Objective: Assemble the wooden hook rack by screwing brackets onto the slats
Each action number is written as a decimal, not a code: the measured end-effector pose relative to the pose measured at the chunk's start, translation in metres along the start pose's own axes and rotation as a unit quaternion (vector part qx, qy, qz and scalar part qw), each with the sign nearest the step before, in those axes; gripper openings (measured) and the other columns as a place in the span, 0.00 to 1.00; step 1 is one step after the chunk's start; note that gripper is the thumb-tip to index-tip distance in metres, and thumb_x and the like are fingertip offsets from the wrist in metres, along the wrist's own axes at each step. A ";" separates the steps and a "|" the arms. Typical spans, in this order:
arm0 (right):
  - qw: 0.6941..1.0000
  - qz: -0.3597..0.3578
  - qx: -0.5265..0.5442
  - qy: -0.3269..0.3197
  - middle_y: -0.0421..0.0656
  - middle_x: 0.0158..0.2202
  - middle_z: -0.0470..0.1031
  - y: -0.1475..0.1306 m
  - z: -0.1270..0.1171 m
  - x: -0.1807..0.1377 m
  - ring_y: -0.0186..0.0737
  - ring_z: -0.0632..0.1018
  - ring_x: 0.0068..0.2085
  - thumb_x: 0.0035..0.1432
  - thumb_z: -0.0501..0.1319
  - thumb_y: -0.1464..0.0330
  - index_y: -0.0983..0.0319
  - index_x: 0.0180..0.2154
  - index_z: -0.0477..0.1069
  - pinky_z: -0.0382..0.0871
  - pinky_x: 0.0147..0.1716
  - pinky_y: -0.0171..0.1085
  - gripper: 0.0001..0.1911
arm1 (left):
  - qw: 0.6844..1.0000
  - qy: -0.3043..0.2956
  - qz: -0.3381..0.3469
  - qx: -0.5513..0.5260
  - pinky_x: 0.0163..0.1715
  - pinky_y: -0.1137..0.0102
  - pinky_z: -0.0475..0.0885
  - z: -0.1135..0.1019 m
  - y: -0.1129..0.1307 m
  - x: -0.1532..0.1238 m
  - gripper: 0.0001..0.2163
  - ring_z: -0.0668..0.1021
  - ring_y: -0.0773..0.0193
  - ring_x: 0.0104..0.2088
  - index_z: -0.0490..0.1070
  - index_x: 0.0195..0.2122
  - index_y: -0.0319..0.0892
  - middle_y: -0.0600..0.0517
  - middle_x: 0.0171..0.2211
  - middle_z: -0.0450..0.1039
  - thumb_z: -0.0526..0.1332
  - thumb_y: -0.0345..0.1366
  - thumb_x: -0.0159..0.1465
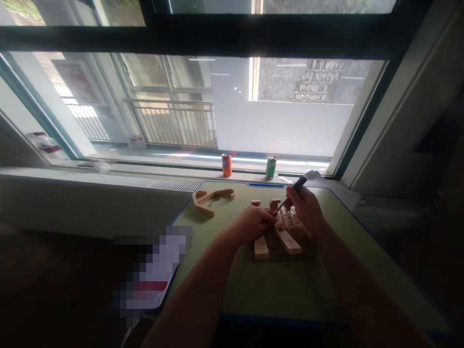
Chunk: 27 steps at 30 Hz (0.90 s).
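Note:
My right hand (306, 205) is closed round the dark handle of a screwdriver (300, 182), its shaft slanting down to the left. At the tip, my left hand (255, 223) has its fingers pressed together over a joint of pale wooden parts; what they pinch is hidden. Towards me from under the hands stick out two wooden bars, a left bar (261, 247) and a right bar (290, 241) with a dark hole behind its end. Short wooden ends (274, 204) show beyond my fingers. Beneath and beside the wood is a shiny clear plastic package (295, 223).
Curved wooden pieces (203, 208) lie at the table's far left, with small metal screws (214, 199) among them. A red can (226, 166) and a green can (270, 167) stand on the windowsill. The green table (232, 290) has a blue edge. Beside its left edge is a blurred pale object (159, 270).

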State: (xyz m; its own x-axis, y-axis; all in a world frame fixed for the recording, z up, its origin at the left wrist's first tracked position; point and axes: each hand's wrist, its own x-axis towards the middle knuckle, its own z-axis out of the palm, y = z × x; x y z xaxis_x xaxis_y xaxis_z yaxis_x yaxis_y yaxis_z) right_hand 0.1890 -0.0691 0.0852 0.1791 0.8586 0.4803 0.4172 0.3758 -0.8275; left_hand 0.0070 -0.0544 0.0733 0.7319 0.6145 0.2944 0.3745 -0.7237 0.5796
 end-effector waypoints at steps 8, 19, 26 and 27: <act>0.997 -0.024 -0.060 -0.047 0.38 0.15 0.67 -0.010 -0.004 0.006 0.32 0.69 0.16 0.55 0.51 0.53 0.62 0.27 0.62 0.61 0.17 0.31 0.18 | 0.999 -0.024 -0.013 -0.045 0.51 0.66 0.62 -0.004 -0.001 -0.002 0.20 0.71 0.60 0.47 0.71 0.45 0.43 0.51 0.47 0.71 0.51 0.23 0.53; 0.995 -0.043 -0.070 -0.054 0.37 0.16 0.65 -0.015 0.002 0.002 0.32 0.68 0.17 0.56 0.49 0.54 0.61 0.27 0.61 0.59 0.18 0.31 0.17 | 0.998 -0.024 -0.062 -0.015 0.39 0.72 0.68 -0.013 0.008 -0.004 0.17 0.73 0.65 0.36 0.71 0.39 0.41 0.52 0.35 0.72 0.48 0.25 0.54; 0.990 -0.079 -0.111 -0.038 0.39 0.19 0.66 -0.017 0.007 -0.001 0.33 0.68 0.20 0.57 0.48 0.56 0.61 0.28 0.61 0.58 0.20 0.32 0.16 | 0.998 -0.020 -0.050 -0.016 0.40 0.72 0.67 -0.016 0.010 -0.003 0.14 0.71 0.66 0.38 0.69 0.41 0.40 0.51 0.37 0.69 0.48 0.27 0.57; 0.988 -0.090 -0.122 -0.032 0.39 0.19 0.66 -0.018 0.008 -0.001 0.33 0.67 0.21 0.57 0.49 0.57 0.61 0.28 0.61 0.57 0.20 0.32 0.15 | 0.999 -0.029 -0.039 -0.010 0.41 0.72 0.66 -0.016 0.010 -0.003 0.14 0.71 0.66 0.38 0.69 0.42 0.41 0.52 0.36 0.69 0.49 0.27 0.57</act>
State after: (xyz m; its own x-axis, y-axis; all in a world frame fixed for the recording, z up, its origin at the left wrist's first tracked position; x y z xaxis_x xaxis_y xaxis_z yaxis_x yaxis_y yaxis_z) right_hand 0.1744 -0.0739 0.0969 0.0296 0.8085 0.5878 0.6402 0.4363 -0.6323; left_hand -0.0006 -0.0580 0.0905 0.7329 0.6493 0.2030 0.4210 -0.6673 0.6144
